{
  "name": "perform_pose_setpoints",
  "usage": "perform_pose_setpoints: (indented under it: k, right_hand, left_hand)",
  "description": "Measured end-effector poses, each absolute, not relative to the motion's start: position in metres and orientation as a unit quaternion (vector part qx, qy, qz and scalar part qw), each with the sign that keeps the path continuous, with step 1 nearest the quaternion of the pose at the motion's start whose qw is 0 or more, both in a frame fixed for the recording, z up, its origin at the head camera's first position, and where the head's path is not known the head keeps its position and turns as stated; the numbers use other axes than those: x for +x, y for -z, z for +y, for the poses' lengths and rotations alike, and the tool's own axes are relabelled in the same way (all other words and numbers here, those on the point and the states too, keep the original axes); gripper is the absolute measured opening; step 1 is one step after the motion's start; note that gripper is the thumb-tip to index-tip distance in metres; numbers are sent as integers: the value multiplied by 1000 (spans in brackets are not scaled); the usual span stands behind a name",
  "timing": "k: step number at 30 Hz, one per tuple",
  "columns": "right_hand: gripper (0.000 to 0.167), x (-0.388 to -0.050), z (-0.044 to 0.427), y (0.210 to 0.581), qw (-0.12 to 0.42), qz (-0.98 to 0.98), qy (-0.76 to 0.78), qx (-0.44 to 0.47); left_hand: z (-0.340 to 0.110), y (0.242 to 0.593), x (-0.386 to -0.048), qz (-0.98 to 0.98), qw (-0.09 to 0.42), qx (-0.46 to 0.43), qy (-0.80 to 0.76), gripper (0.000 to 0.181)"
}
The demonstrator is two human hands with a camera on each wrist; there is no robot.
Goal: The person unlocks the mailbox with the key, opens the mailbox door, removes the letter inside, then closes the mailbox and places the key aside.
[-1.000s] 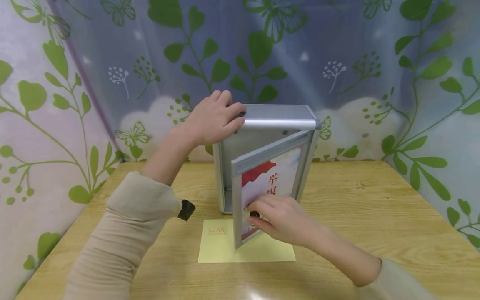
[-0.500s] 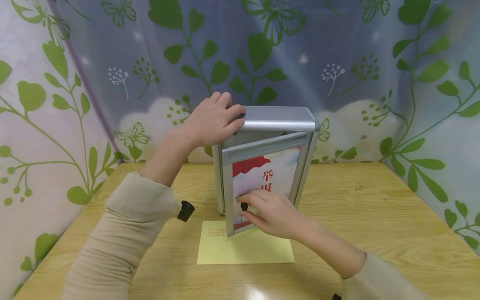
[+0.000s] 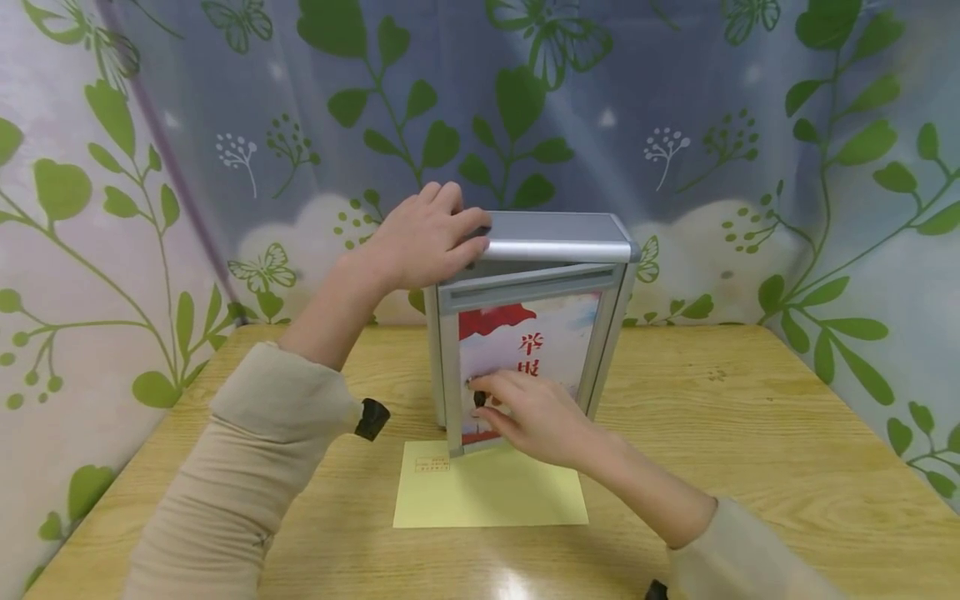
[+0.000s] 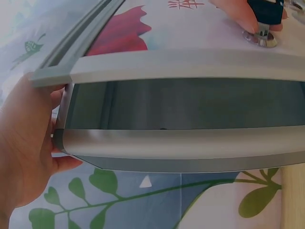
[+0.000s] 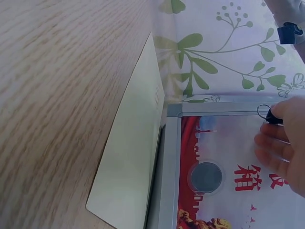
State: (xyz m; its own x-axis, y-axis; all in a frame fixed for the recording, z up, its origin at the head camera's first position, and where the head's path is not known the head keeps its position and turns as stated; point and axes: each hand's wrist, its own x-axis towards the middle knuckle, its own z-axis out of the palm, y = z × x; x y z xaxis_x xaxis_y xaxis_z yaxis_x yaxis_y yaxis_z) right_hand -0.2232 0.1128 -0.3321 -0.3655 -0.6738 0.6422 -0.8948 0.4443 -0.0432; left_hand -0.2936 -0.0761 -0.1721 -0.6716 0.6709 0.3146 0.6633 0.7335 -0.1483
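A grey metal box (image 3: 555, 227) stands upright on the table, its hinged front door (image 3: 562, 333) ajar with a gap along the left side and top. My left hand (image 3: 427, 237) grips the box's top left corner; the left wrist view shows the fingers and thumb around that corner (image 4: 58, 140). My right hand (image 3: 536, 417) pinches a black-headed key (image 3: 480, 399) at the door's left edge. In the left wrist view the key (image 4: 265, 12) sits in a round metal lock (image 4: 261, 39). A ring hangs by the key (image 5: 273, 117) in the right wrist view.
A yellow paper (image 3: 495, 500) with a small red printed box lies flat on the wooden table (image 3: 720, 433), in front of the box and partly under the door. Patterned fabric (image 3: 420, 67) with green leaves hangs behind and at both sides.
The door has swung away from me toward the box, narrowing the gap, with my right hand moving along on the key. My left hand has stayed on the corner.
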Motion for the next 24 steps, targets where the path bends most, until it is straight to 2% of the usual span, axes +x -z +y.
perform_pose_setpoints:
  k: [13, 24]
  right_hand:
    - [29, -227, 108, 328, 282, -836, -141, 449]
    - [40, -227, 106, 322, 239, -873, -103, 412]
  left_hand:
    - [-77, 169, -291, -917, 168, -362, -10, 41]
    - [-75, 169, -291, -916, 171, -363, -17, 42]
